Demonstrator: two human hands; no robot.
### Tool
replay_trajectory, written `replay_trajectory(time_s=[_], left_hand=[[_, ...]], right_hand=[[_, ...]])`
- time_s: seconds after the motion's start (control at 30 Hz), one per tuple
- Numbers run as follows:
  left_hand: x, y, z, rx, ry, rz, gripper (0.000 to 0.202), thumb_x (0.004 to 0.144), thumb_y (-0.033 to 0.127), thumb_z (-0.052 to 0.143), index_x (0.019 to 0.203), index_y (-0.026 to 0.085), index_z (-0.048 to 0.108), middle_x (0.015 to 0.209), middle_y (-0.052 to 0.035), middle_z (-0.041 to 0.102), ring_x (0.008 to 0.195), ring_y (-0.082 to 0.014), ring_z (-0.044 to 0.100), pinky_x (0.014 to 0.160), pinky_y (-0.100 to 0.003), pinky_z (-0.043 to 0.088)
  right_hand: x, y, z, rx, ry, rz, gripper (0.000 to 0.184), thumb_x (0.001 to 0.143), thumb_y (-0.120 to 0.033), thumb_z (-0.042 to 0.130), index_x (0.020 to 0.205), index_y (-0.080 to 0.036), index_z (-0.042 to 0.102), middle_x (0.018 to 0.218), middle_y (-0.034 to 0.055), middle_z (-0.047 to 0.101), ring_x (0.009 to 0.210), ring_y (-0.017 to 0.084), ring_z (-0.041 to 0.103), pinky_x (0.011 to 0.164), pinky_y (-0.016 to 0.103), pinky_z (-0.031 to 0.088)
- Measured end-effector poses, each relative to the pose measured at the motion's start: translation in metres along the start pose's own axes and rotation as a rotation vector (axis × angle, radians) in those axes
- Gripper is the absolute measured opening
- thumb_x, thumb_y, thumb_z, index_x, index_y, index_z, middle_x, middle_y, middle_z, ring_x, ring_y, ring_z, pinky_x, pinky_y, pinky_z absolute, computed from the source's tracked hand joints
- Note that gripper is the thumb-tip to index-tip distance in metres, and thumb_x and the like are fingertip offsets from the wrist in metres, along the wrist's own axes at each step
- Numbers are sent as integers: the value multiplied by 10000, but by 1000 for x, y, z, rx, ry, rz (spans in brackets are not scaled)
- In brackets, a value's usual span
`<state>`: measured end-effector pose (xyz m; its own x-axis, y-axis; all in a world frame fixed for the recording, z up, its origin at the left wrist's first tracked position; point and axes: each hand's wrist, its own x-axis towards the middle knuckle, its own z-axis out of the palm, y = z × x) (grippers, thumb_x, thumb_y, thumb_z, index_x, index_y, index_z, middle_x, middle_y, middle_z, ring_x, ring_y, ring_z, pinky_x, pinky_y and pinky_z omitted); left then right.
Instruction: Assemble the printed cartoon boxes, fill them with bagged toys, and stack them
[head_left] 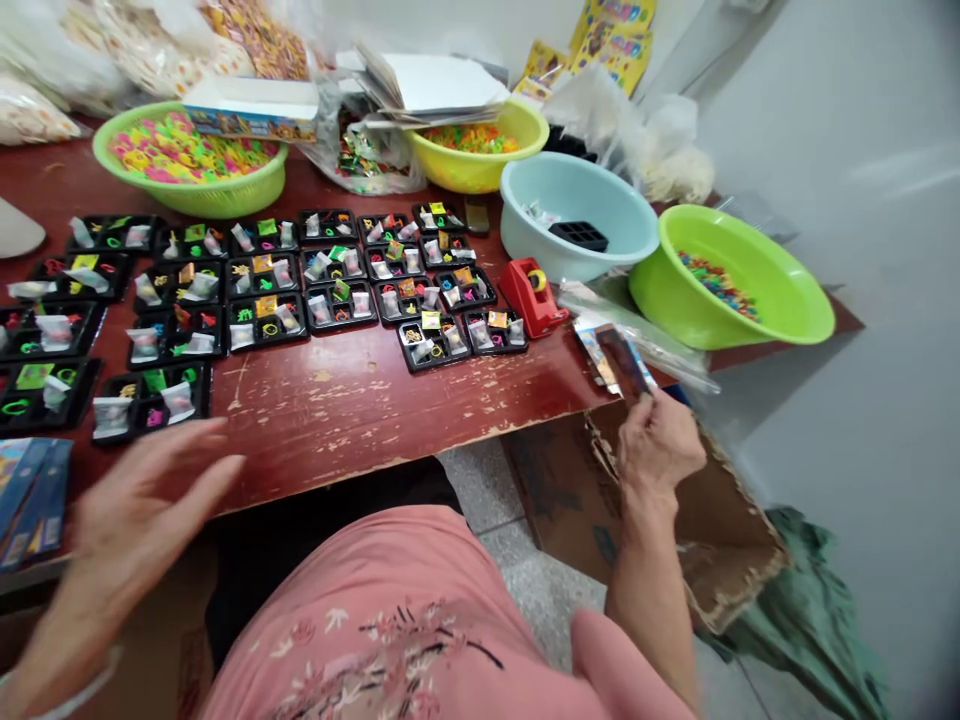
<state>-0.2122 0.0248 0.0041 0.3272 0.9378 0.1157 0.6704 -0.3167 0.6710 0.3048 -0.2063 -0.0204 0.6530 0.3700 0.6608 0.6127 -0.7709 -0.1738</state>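
Note:
My right hand (660, 440) is closed on the near end of a printed cardboard box with a cut-out window (598, 358), tilted over the table's front right edge. At the left, my left hand (154, 485) is slightly blurred, its thumb and fingers apart with nothing in them. It hovers beside a black compartment tray (154, 400) holding small wrapped packets and bright plastic trinkets. Flat printed boxes (34, 500) lie just left of that hand. Rows of similar filled black trays (266, 320) cover the table's left and middle.
Basins line the back: green (187, 197), yellow (480, 175), light blue (577, 262) and lime green (787, 290). A red tape dispenser (529, 300) stands right of the trays. A torn cardboard carton (735, 540) sits on the floor below my right hand.

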Motion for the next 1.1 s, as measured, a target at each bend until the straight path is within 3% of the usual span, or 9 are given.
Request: replay_trajectory(time_s=[0.07,0.13,0.2,0.27,0.43,0.57,0.77,0.87,1.1], left_hand=[[-5,36,42,-381,-271,-85,475,934,554,725,1353,346,644,1312,-33,760,1127,-273,755,1052,-513,618],[-4,73,81,-618,-508,-41,892,815,566,847,1572,288,465,1598,-154,567,1388,-368,630,1126,-562,569],[0,101,109,-824,-604,28,1247,646,570,967,1667,284,309,1723,-193,381,1536,-434,465,1196,-590,500],[5,113,123,-1074,-673,36,1151,666,627,924,1624,257,405,1645,-190,490,1515,-440,482,1210,-582,483],[12,83,108,-1305,-752,-93,802,738,705,724,1339,174,687,1223,-165,759,1118,-377,740,948,-494,621],[18,54,86,-1263,-944,-174,529,568,496,866,973,164,786,842,-94,767,772,-260,715,725,-362,583],[30,50,71,-1205,-1076,-218,529,445,384,927,910,196,760,877,-62,771,809,-226,710,748,-313,567],[31,51,65,-1255,-1030,-262,602,452,351,952,990,206,727,892,-50,764,823,-229,727,765,-326,584],[25,61,56,-1098,-443,-127,560,599,311,942,1093,154,728,994,-50,768,876,-186,699,874,-317,580]], right_hand=[[-6,-33,-24,121,103,-116,339,1054,-286,480,1135,-150,781,1020,200,794,946,324,740,839,448,548],[-26,-82,-49,310,104,-365,279,1035,-220,531,1184,-202,766,1046,144,812,935,276,754,837,406,570],[-56,-138,-71,566,-7,-637,303,1010,-172,563,1250,-246,734,1043,93,819,881,233,751,796,369,577],[-86,-187,-84,790,-198,-782,303,1023,-244,583,1299,-229,707,1044,94,812,851,221,742,732,359,578],[-103,-242,-76,1231,-453,-754,638,1003,-683,589,1436,-215,586,1290,138,711,1176,268,701,976,433,613],[-73,-250,-50,1239,-446,-715,609,958,-561,736,1446,-240,562,1368,151,646,1258,305,621,1018,487,547],[-51,-264,-31,1202,-593,-936,271,932,-463,801,1053,-251,684,896,24,688,834,220,589,774,384,449],[-52,-267,-25,1240,-682,-930,192,941,-424,795,912,-255,709,882,21,661,821,207,576,756,368,437],[-71,-286,-32,1468,-617,-498,210,852,-283,863,780,-207,681,1376,101,614,1231,289,630,966,446,523]])
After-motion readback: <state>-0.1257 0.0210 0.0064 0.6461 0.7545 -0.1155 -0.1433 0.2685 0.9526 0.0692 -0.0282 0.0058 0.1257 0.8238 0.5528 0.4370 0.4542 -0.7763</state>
